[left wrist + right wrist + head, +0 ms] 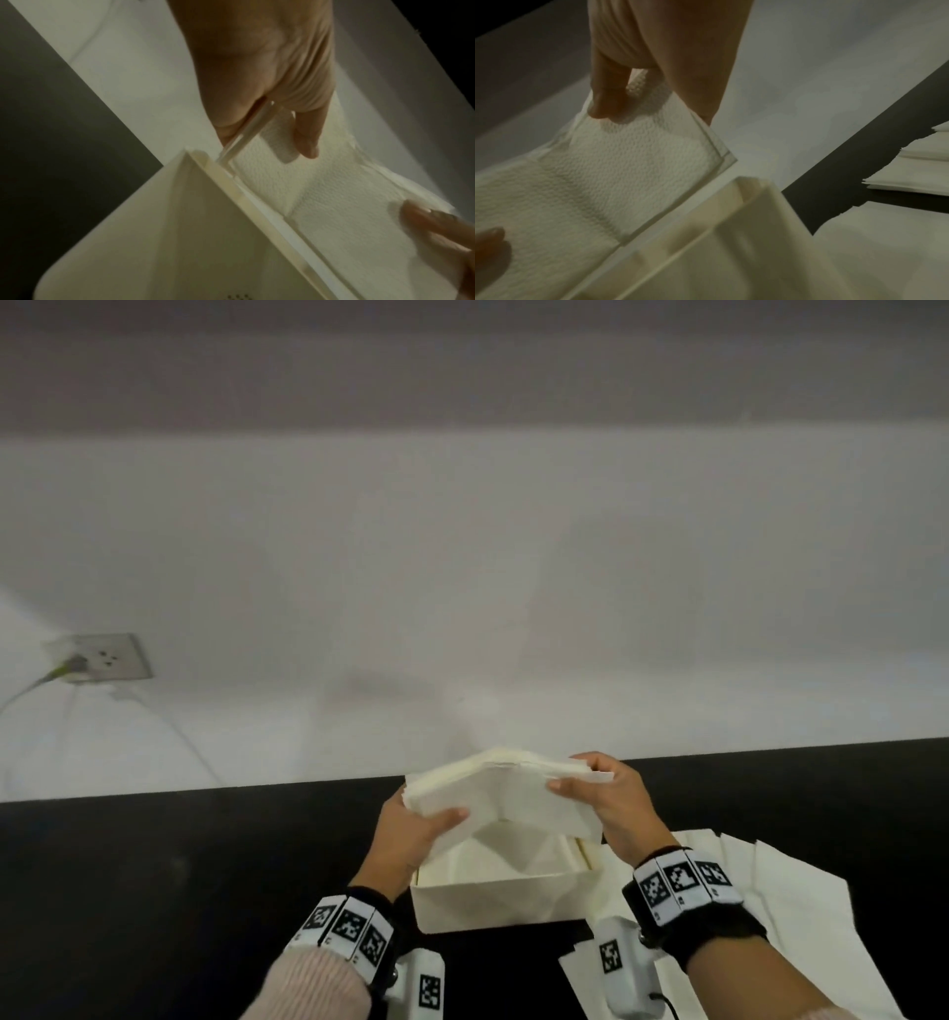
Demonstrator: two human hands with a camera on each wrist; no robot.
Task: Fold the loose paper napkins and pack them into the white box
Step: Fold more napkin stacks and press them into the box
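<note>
Both hands hold 1 stack of napkins (500, 796) in the air just above the open box (493, 898), which sits on the dark tabletop (179, 865). The left hand (411, 834) pinches the stack's left end, thumb on the near face and fingers (307, 140) curled behind; the right hand (608, 801) pinches the right end the same way, fingers (605, 101) clamped on the embossed paper. The stack sags into a V along a middle crease, so it reads as soft, very light and limp, with no stiffness of its own. The layers look free to slide and fan at the edges, and thin tissue like this would likely tear or crumple under a hard squeeze. Holding it at both ends, close to the corners and through all layers, seems the surest way to keep it square while lowering it into the box. More loose napkins (801, 916) lie flat on the tabletop to the right.
</note>
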